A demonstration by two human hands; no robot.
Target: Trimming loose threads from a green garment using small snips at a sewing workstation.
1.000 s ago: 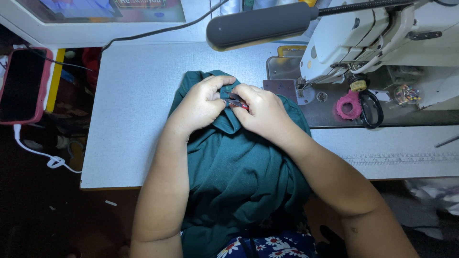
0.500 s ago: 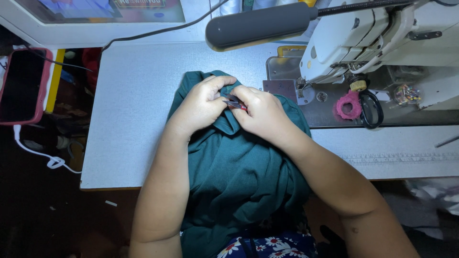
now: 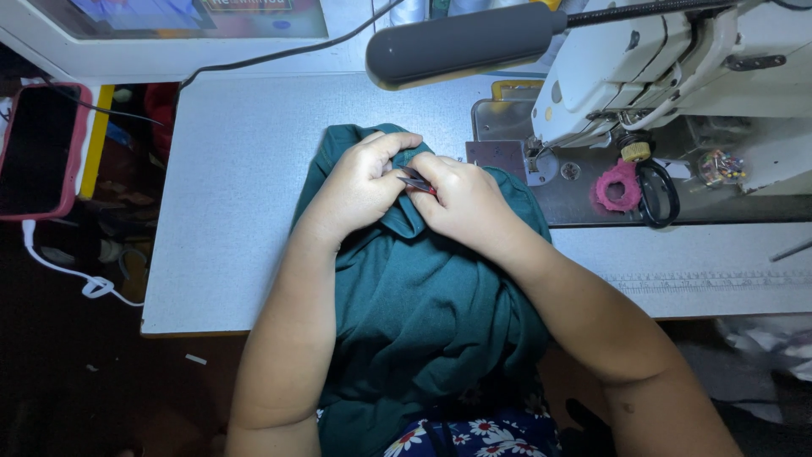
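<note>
White and lit from above, the desk (image 3: 228,211) is carrying a sewing machine (image 3: 668,59) at its far right, with a grey lamp head (image 3: 461,41) hanging over the middle. Draped from the person's lap up onto the desk is a dark green garment (image 3: 423,313), its bunched top edge lying just left of the machine's metal plate (image 3: 499,156).

Both hands are meeting at that bunched edge. The left hand (image 3: 359,186) is pinching a fold of the fabric, its fingers (image 3: 397,144) curled together and clamped on the cloth. The right hand (image 3: 465,199) is sitting just beside it, touching it, its fingers closed around a small thin tool (image 3: 414,179) with a dark blade and a hint of red; what kind of tool it is cannot be told for certain. The tool's long axis is running from the right hand towards the left, slanting slightly away from the person, and its tip is lying against the fold that the left fingers are holding. The right hand is nearer to the machine.

Resting near the needle are black-handled scissors (image 3: 658,193) and a pink ring-shaped object (image 3: 617,186). A dark phone (image 3: 34,152) in a pink case is lying off the desk's left side.
</note>
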